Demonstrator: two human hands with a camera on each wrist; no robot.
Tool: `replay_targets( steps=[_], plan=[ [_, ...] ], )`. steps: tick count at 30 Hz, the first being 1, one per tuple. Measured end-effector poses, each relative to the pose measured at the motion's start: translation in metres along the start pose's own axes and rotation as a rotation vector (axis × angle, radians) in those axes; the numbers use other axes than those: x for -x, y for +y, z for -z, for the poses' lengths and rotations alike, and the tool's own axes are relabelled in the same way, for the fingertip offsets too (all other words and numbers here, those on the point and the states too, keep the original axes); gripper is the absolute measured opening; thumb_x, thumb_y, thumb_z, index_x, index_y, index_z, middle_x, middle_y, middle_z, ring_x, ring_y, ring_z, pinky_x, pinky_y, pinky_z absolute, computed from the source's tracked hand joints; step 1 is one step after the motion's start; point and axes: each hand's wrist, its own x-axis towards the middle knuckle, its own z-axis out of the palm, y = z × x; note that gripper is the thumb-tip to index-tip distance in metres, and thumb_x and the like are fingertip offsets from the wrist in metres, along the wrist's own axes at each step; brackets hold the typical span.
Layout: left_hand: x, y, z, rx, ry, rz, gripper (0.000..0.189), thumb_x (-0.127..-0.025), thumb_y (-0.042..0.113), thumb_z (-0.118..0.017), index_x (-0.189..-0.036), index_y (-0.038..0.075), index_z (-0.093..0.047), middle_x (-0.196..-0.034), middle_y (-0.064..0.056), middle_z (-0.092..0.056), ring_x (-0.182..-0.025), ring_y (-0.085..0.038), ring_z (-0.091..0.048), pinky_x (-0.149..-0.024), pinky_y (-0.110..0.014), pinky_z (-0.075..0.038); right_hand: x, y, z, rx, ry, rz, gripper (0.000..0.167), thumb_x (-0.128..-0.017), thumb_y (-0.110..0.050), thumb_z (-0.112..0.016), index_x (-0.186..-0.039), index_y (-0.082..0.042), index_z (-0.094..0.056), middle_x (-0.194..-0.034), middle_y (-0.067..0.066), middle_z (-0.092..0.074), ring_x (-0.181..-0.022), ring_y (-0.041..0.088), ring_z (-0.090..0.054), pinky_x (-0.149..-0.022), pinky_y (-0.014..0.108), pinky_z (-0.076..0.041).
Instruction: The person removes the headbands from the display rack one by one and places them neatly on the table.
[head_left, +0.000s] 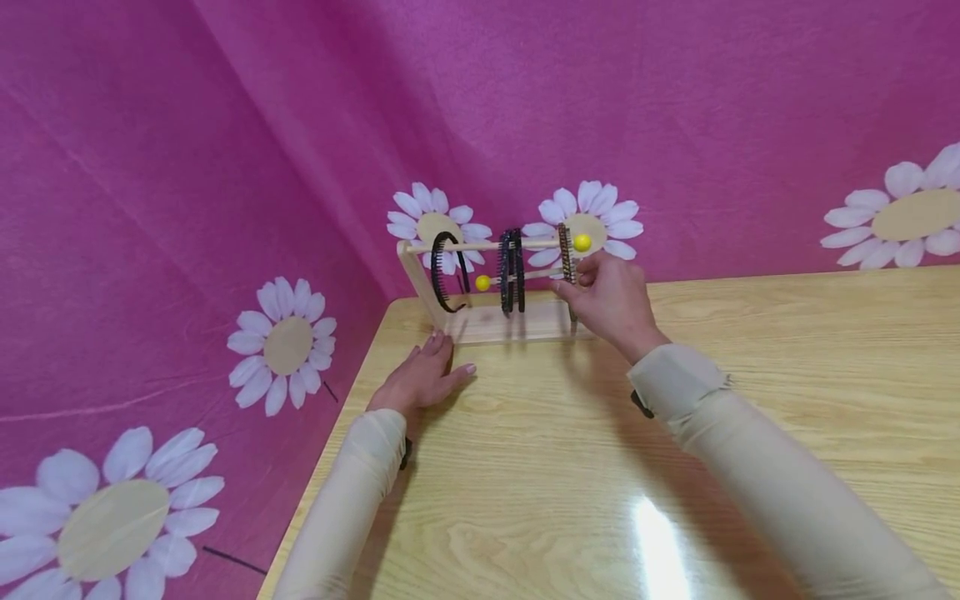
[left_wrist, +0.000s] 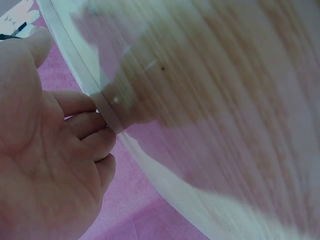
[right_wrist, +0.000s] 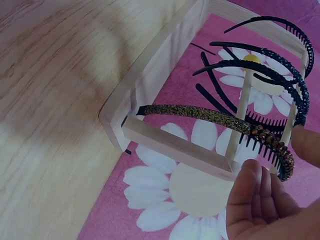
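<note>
A wooden headband stand [head_left: 498, 327] rests on the table, with two rods ending in yellow balls [head_left: 582, 242]. My right hand [head_left: 613, 302] is at the stand's right end, thumb and fingers around a beaded headband [right_wrist: 200, 114] that hangs on the upper rod beside the ball. Several dark toothed headbands [head_left: 512, 271] hang bunched mid-rod, and a plain black headband [head_left: 438, 275] is at the left upright. My left hand [head_left: 422, 377] lies on the table with extended fingers, their tips at the left end of the stand's base. In the left wrist view, its fingertips meet a wooden edge.
The wood-grain table [head_left: 525, 467] runs on to the right of the stand. A pink cloth [head_left: 315, 167] with daisies hangs close behind the stand and along the table's left edge. A bright glare spot [head_left: 660, 537] lies on the tabletop.
</note>
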Motion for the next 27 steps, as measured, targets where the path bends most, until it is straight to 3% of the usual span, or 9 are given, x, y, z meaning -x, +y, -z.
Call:
replay_targets(
  steps=[8, 27],
  plan=[
    [-0.0019, -0.0004, 0.0016, 0.037, 0.016, -0.028, 0.084, -0.104, 0.055, -0.042, -0.157, -0.006, -0.02, -0.163, -0.024, -0.014, -0.152, -0.031, -0.01, -0.122, -0.048, -0.013, -0.0005, 0.0012, -0.0028, -0.014, 0.017, -0.011, 0.035, -0.089, -0.027, -0.076, -0.106, 0.003, -0.07, -0.094, 0.015, -0.074, -0.088, 0.029, -0.07, -0.08, 0.045, -0.054],
    [-0.0024, -0.0008, 0.0024, 0.027, -0.005, -0.006, 0.083, -0.104, 0.057, -0.04, -0.158, -0.004, -0.02, -0.164, -0.022, -0.014, -0.152, -0.032, -0.011, -0.122, -0.048, -0.014, -0.0033, -0.0023, 0.001, -0.031, 0.016, 0.019, 0.029, -0.091, -0.023, -0.071, -0.103, 0.004, -0.071, -0.089, 0.015, -0.075, -0.082, 0.028, -0.073, -0.075, 0.044, -0.056]
  ],
)
